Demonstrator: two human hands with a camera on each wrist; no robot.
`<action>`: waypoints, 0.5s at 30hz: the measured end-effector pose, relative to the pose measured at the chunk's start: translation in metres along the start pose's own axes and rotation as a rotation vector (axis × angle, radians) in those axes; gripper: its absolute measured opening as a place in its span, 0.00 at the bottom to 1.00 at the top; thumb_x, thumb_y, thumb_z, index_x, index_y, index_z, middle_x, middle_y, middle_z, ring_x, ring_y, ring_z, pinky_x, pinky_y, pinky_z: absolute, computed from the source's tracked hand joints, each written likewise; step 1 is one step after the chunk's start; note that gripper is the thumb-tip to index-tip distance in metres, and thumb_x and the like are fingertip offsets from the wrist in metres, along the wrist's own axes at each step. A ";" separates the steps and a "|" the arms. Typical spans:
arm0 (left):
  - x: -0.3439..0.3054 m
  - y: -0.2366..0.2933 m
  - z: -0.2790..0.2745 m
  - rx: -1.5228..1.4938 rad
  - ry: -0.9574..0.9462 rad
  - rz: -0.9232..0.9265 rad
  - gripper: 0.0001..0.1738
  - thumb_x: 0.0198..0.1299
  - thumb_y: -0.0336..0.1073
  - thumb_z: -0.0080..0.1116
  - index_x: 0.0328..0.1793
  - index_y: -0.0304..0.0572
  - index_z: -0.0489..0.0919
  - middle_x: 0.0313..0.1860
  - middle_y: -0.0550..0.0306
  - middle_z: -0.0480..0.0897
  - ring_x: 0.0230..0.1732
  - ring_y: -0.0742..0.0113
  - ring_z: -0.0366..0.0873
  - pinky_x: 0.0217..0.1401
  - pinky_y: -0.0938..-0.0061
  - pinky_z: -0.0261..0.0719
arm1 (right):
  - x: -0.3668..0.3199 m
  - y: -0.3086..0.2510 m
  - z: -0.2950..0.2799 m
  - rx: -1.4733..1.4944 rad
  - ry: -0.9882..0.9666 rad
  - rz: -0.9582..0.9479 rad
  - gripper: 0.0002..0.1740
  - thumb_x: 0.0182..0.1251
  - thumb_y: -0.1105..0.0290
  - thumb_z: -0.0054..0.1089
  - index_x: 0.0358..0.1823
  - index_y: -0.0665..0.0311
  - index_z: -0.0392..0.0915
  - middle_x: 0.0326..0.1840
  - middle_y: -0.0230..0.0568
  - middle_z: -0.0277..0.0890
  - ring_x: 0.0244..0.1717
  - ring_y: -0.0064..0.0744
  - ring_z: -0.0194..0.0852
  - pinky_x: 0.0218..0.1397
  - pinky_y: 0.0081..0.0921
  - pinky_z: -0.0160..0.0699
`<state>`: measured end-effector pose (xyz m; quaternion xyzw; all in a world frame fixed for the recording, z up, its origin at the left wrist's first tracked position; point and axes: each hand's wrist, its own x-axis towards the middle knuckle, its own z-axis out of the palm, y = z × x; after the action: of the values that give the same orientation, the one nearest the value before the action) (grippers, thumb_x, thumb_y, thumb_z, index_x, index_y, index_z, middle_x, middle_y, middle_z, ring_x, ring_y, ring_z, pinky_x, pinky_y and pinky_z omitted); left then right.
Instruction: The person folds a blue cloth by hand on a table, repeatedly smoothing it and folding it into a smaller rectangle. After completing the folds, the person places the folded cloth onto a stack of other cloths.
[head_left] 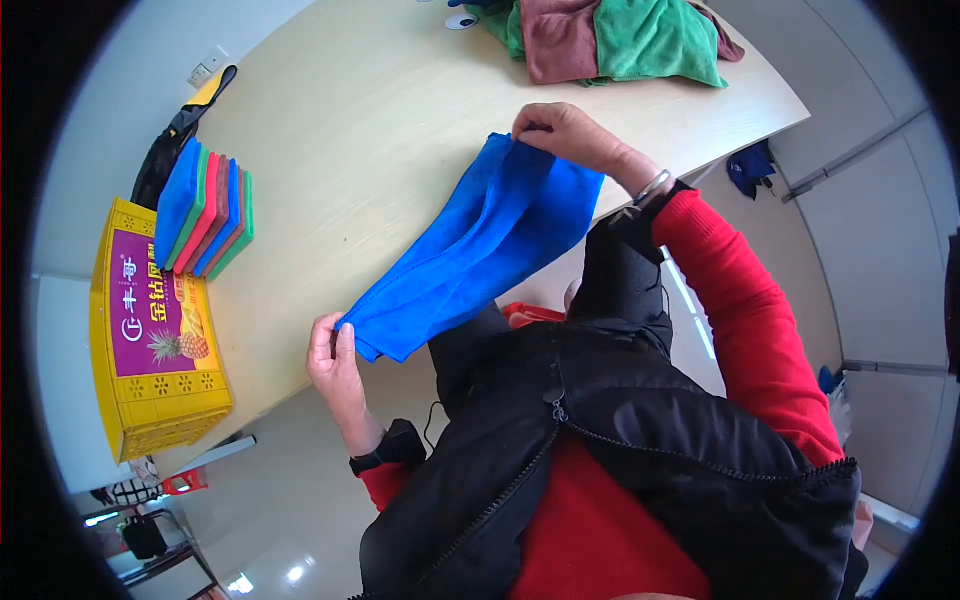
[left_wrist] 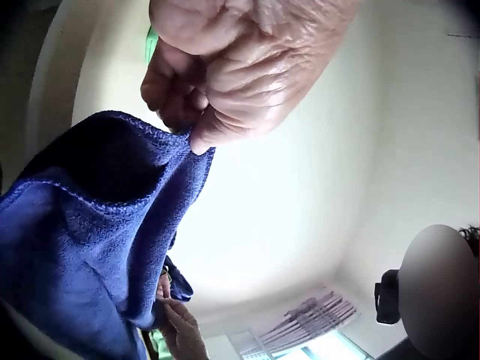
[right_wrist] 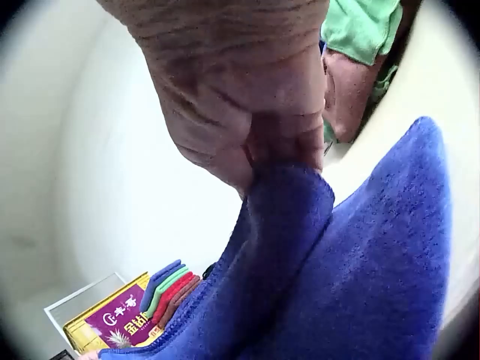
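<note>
A blue cloth [head_left: 470, 255] is stretched between both hands, over the table's front edge and the person's lap. At its near left corner the left hand [head_left: 338, 372] pinches it between thumb and fingers. The right hand [head_left: 572, 135] grips the far top edge, and loose cloth hangs down to the right of that grip. In the left wrist view the cloth [left_wrist: 82, 225] sags in folds with its stitched edge showing below the left hand [left_wrist: 247, 75]. Seen from the right wrist, the right hand [right_wrist: 240, 97] holds a bunched fold, its fingertips partly hidden behind it.
On the table's left stands a yellow pineapple box [head_left: 165, 400], with several folded cloths [head_left: 205, 215] in blue, green, red and brown stacked by it. A heap of green and brown cloths [head_left: 625, 45] lies at the far edge. A black-and-yellow item [head_left: 185, 125] lies behind the box.
</note>
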<state>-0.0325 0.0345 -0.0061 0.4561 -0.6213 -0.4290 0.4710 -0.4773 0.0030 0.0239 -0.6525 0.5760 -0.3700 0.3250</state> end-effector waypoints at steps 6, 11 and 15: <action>-0.002 -0.010 -0.002 -0.041 0.015 -0.029 0.06 0.72 0.30 0.57 0.50 0.35 0.79 0.41 0.67 0.77 0.43 0.81 0.71 0.50 0.83 0.71 | 0.028 -0.004 0.023 -0.113 0.030 -0.076 0.12 0.63 0.72 0.61 0.47 0.61 0.84 0.41 0.41 0.86 0.45 0.35 0.84 0.53 0.29 0.82; -0.002 -0.022 -0.008 -0.063 -0.014 -0.033 0.10 0.73 0.31 0.58 0.56 0.36 0.80 0.45 0.65 0.81 0.47 0.79 0.76 0.55 0.80 0.73 | 0.039 0.011 0.025 -0.282 -0.023 -0.058 0.11 0.63 0.76 0.60 0.47 0.62 0.82 0.40 0.38 0.84 0.43 0.30 0.80 0.52 0.28 0.80; -0.001 -0.022 -0.006 -0.075 -0.007 -0.047 0.10 0.72 0.31 0.58 0.56 0.36 0.80 0.45 0.65 0.81 0.47 0.79 0.76 0.55 0.80 0.74 | 0.046 0.015 0.025 -0.472 -0.003 -0.140 0.12 0.60 0.76 0.61 0.46 0.62 0.82 0.41 0.41 0.84 0.43 0.35 0.82 0.52 0.29 0.81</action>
<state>-0.0227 0.0298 -0.0267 0.4511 -0.5955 -0.4644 0.4756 -0.4608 -0.0447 0.0035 -0.7493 0.5993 -0.2457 0.1381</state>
